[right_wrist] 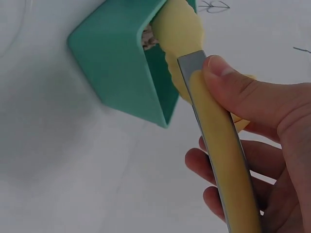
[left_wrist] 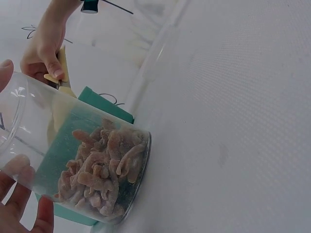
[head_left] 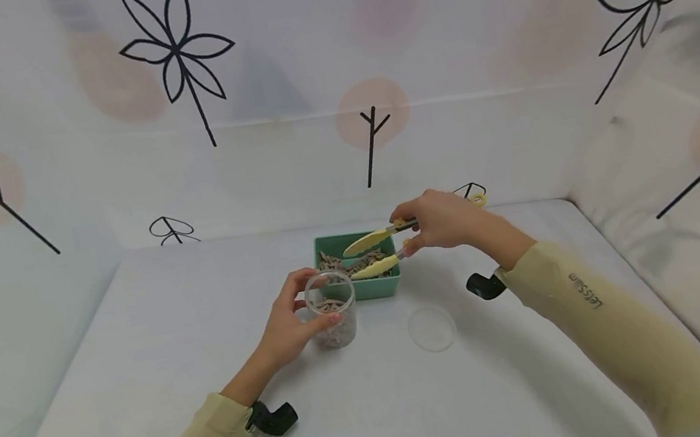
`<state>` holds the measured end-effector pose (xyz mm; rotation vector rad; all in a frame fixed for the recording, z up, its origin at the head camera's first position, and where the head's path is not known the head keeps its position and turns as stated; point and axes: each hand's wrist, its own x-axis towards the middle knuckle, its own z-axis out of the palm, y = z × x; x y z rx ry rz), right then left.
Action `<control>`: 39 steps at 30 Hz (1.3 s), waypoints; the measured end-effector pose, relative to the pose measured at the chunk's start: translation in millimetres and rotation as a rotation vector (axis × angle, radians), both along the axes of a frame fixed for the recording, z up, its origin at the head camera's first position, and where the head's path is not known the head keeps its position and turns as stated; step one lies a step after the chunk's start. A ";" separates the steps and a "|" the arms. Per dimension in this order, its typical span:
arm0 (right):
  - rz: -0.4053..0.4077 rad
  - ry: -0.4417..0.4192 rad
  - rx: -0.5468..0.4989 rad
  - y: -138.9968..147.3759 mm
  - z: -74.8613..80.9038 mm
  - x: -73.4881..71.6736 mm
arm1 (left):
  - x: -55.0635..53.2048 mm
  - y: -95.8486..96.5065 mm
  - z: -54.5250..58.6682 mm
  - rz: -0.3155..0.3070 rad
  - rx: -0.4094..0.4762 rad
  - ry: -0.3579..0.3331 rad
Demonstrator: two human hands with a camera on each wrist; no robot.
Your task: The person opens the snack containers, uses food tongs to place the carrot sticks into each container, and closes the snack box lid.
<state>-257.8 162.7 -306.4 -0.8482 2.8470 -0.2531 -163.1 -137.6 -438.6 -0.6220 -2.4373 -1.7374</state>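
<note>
My left hand (head_left: pixel 291 324) grips a clear plastic jar (head_left: pixel 346 320) upright, thumb in front and fingers on the far side. Brown, finger-shaped dried pieces (left_wrist: pixel 99 170) fill its lower part. With my right hand (head_left: pixel 441 221) I hold yellow-tipped tongs (head_left: pixel 370 242), their two arms spread apart. The tips are over a green rectangular box (head_left: pixel 376 288) that holds more of the brown pieces (head_left: pixel 332 262). The jar stands just in front of the box's left corner. In the right wrist view, thumb and fingers hold the tongs' metal-and-yellow handle (right_wrist: pixel 218 145).
A clear round lid (head_left: pixel 432 329) lies on the white tabletop (head_left: pixel 378 416), right of the jar and in front of the box. Behind the table hangs a pale cloth (head_left: pixel 289 167) printed with leaves and twigs. A black wrist camera (head_left: pixel 273 417) sits at the left cuff.
</note>
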 end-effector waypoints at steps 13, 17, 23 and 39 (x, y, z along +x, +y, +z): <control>-0.007 -0.082 0.020 -10.0 -21.3 -10.7 | 0.9 1.6 1.0 -0.002 0.003 -0.001; -0.005 -0.077 0.050 -18.0 -25.1 -15.1 | 1.2 1.2 0.7 0.004 -0.001 0.002; 0.021 -0.074 0.053 -31.6 -27.5 -18.0 | 0.8 0.6 0.4 0.005 0.001 0.002; 0.030 0.002 -0.034 -14.4 -34.9 -10.7 | 1.5 1.5 2.9 -0.003 0.007 -0.003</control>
